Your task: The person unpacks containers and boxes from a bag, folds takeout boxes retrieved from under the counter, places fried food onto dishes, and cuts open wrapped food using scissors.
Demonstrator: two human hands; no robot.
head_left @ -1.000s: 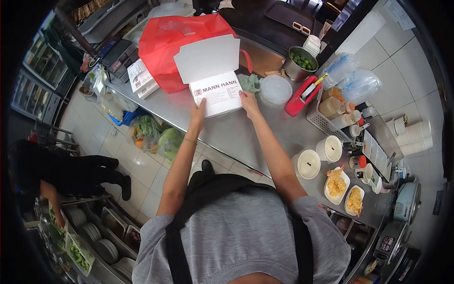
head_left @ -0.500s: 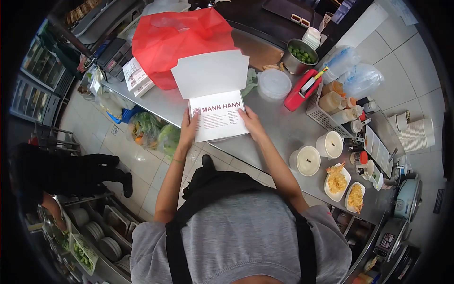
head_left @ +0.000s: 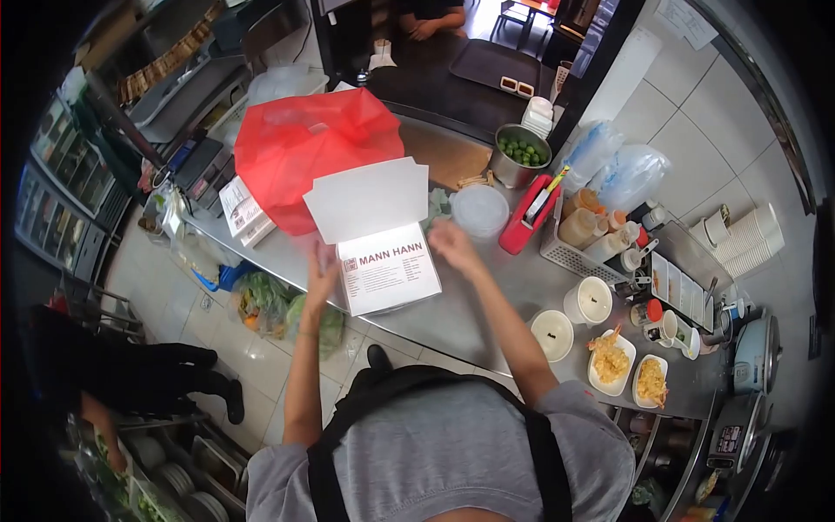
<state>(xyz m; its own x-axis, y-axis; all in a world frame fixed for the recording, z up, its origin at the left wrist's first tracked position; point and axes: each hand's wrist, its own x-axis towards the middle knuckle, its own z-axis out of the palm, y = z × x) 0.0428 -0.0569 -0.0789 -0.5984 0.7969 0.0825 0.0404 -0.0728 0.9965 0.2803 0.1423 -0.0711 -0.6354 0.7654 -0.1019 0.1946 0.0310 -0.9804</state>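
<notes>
A white cardboard box (head_left: 393, 283) printed "MANN HANN" rests on the steel counter near its front edge. Its large white flap (head_left: 370, 198) stands up at the back. My left hand (head_left: 322, 274) is just off the box's left side, open, with its fingers blurred. Beside the upper right corner, my right hand (head_left: 452, 245) is lifted away from the box, fingers loosely bent and apart, slightly smeared by motion. Neither hand appears to hold anything. Behind the flap lies a red bag (head_left: 304, 148).
Printed boxes (head_left: 243, 211) lie at left. A clear round lid (head_left: 479, 211), a pot of green limes (head_left: 522, 155), a red tape dispenser (head_left: 528, 213) and a sauce-bottle basket (head_left: 570, 248) are rightward, with bowls (head_left: 551, 336) and fried-food trays (head_left: 611, 364) nearer. A person (head_left: 130, 374) stands at left.
Both hands have let go of the box sides and moved slightly outward. The box stays on the counter with its flap up. The camera view has tilted upward, showing more beyond the counter.
</notes>
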